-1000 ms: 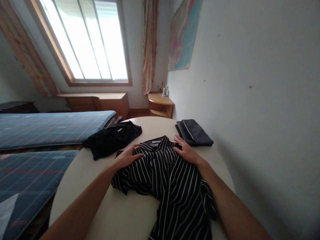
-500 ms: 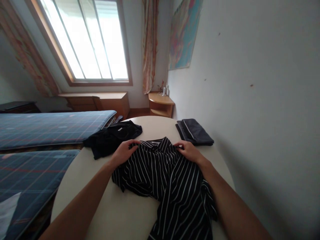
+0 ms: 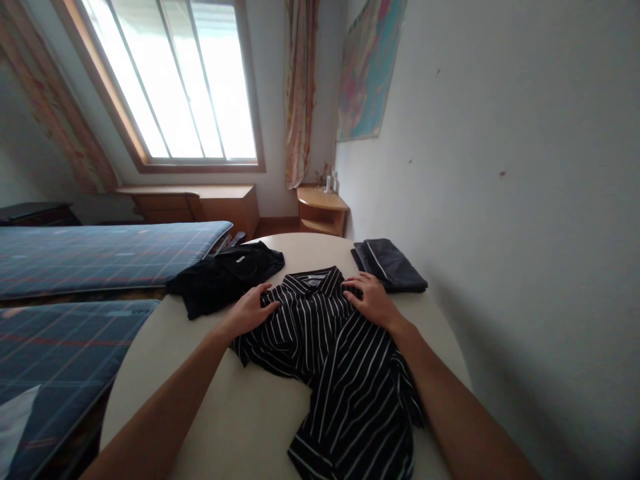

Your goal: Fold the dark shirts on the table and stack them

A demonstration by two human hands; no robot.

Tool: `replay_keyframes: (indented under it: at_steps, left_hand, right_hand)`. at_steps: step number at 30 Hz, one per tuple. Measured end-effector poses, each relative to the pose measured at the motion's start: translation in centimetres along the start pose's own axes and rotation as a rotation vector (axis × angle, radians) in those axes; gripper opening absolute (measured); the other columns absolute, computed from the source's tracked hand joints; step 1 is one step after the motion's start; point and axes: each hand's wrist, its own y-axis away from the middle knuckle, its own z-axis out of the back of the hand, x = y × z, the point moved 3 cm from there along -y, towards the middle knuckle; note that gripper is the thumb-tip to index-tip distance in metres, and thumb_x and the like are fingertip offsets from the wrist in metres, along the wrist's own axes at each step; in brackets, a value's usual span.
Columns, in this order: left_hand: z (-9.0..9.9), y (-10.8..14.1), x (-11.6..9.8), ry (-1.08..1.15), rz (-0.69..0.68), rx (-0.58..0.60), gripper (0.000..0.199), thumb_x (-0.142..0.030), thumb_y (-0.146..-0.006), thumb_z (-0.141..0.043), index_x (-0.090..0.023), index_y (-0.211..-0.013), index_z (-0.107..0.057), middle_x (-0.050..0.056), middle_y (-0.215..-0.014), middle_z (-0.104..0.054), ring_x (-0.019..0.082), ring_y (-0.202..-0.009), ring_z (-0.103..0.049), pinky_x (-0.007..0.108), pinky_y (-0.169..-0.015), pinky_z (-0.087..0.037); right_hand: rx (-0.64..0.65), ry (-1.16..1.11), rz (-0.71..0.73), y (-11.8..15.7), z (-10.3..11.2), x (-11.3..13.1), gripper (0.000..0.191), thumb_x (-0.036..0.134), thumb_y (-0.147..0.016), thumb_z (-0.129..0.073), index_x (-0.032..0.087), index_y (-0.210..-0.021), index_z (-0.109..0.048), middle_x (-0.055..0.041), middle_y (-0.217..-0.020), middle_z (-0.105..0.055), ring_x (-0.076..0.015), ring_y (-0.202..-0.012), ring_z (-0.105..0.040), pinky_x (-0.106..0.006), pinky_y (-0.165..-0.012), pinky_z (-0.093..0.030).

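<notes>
A black shirt with white stripes [image 3: 320,333] lies front up on the round cream table [image 3: 225,420]. Its collar points away from me, and its lower part bends toward the near right. My left hand [image 3: 250,310] rests at the left shoulder, thumb and fingers apart. At the right shoulder, my right hand [image 3: 370,300] touches the cloth with its fingers loosely spread. Both sleeves lie partly tucked or bunched along the shirt's sides.
A crumpled black garment [image 3: 225,277] lies left of the shirt, over the table's edge. Folded dark clothes [image 3: 393,263] sit at the back right near the white wall [image 3: 525,267]. Beds with blue plaid mattresses [image 3: 100,257] stand at the left. Beyond is a small corner shelf [image 3: 323,198].
The collar has moved slightly away from me and lies flatter and more open. My fingers have loosened from pinching the shoulders. The shirt's lower part has shifted a little left.
</notes>
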Motion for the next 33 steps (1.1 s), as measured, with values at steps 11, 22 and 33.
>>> replay_keyframes:
  at_steps: [11, 22, 33]
  left_hand:
    - [0.5, 0.6, -2.0, -0.101, -0.1, 0.073, 0.038, -0.04, -0.085, -0.06, -0.022, -0.117, -0.067, 0.011, -0.116, -0.071, 0.031, -0.113, -0.064, 0.039, -0.101, -0.045]
    - [-2.2, 3.6, -7.4, -0.293, -0.738, 0.108, 0.055, 0.001, -0.085, -0.042, -0.025, -0.129, -0.063, 0.004, -0.146, -0.053, 0.022, -0.131, -0.051, 0.039, -0.108, -0.046]
    - [-2.4, 4.3, -8.6, -0.192, -0.701, 0.15, 0.053, -0.01, -0.093, -0.043, -0.032, -0.141, -0.051, 0.001, -0.145, -0.053, 0.019, -0.126, -0.056, 0.036, -0.107, -0.046]
  right_hand:
    - [0.331, -0.157, 0.019, 0.9, -2.0, 1.1, 0.039, 0.039, -0.09, -0.063, 0.021, -0.125, -0.067, -0.0128, -0.128, -0.066, -0.0291, -0.122, -0.058, -0.049, -0.108, -0.042]
    - [0.126, -0.046, 0.328, 0.1, 0.3, 5.8, 0.046, 0.029, -0.094, -0.061, 0.031, -0.139, -0.053, -0.0071, -0.139, -0.057, -0.0238, -0.128, -0.053, -0.048, -0.109, -0.042]
    - [0.118, 0.07, 0.362, 0.2, -0.6, 6.3, 0.025, 0.012, -0.089, -0.061, 0.026, -0.108, -0.07, -0.0061, -0.13, -0.06, -0.0242, -0.12, -0.054, -0.046, -0.104, -0.045]
